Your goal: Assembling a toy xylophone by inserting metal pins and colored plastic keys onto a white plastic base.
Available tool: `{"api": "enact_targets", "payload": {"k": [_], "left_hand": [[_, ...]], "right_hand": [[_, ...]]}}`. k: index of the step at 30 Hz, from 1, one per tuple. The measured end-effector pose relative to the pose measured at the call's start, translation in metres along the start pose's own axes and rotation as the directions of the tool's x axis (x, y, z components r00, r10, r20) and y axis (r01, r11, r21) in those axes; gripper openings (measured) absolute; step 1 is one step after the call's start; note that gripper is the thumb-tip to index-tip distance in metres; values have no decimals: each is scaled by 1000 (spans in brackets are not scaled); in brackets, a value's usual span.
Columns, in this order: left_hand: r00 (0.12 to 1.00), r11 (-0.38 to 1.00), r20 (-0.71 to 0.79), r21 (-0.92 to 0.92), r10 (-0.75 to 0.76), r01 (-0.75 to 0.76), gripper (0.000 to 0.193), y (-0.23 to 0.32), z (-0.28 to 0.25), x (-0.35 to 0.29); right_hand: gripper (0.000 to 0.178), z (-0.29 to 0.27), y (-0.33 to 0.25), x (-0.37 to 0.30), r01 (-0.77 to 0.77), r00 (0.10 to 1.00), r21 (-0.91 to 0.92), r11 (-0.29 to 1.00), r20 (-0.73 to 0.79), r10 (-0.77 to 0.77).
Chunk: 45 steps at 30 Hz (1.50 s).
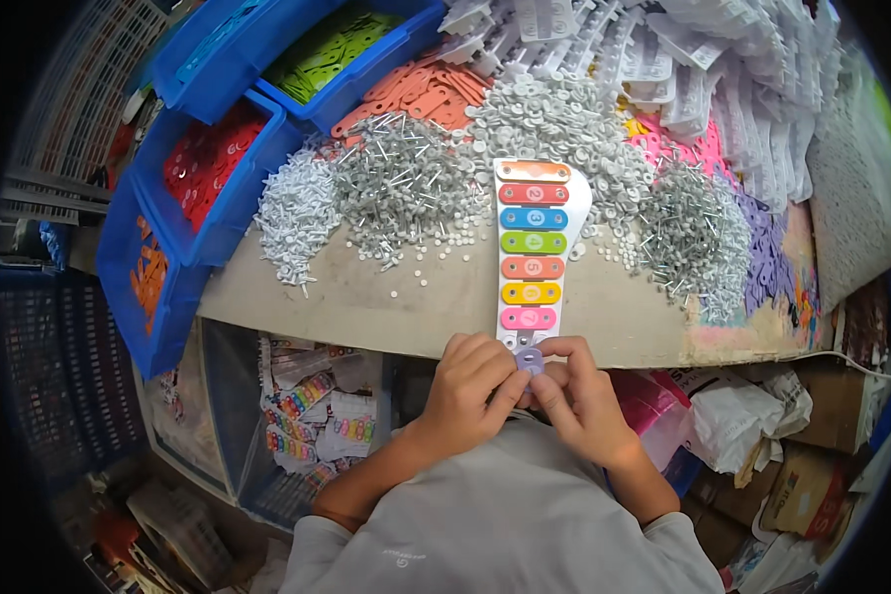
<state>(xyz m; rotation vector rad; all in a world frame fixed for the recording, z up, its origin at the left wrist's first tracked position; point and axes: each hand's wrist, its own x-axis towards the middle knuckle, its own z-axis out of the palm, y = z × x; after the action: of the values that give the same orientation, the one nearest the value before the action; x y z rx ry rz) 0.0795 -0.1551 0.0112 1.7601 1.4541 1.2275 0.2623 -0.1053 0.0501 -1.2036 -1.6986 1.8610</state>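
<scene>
A toy xylophone (531, 268) lies on the table with its near end at the table edge: a white base carrying a row of coloured bars, the nearest one pink. At that end a small purple bar (530, 360) is tilted up between my fingers. My left hand (473, 384) pinches its left side with thumb and forefinger. On the other side, my right hand (584, 391) closes its thumb and fingers round the same bar. My fingertips partly cover the bar and the end of the base.
Heaps of screws (391, 188), white pegs (299, 213), white washers (554, 114) and purple bars (765, 247) cover the table's back and sides. Blue bins (193, 228) of coloured bars stand left. White xylophone bases (703, 74) pile up at the back right. Below sits a clear bin (317, 475) of finished-looking xylophones.
</scene>
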Motion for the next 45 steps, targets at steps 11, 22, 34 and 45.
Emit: {"api": "enact_targets", "payload": {"k": [11,22,34,45], "left_hand": [[993,987,64,133,-103,94,14,-18,-6,6],[968,946,-63,201,-245,252,34,-31,11,-6],[955,961,-227,155,-193,231,28,-37,-4,-4],[699,517,-653,508,-292,689,16,-103,-130,-41]], "right_hand": [[12,-9,4,14,-23,991,33,999,-130,27],[13,6,7,30,21,969,-258,966,-234,-83],[18,-37,58,31,33,972,-48,998,-231,-44],[14,-31,63,32,50,948,-33,998,-314,-58]]}}
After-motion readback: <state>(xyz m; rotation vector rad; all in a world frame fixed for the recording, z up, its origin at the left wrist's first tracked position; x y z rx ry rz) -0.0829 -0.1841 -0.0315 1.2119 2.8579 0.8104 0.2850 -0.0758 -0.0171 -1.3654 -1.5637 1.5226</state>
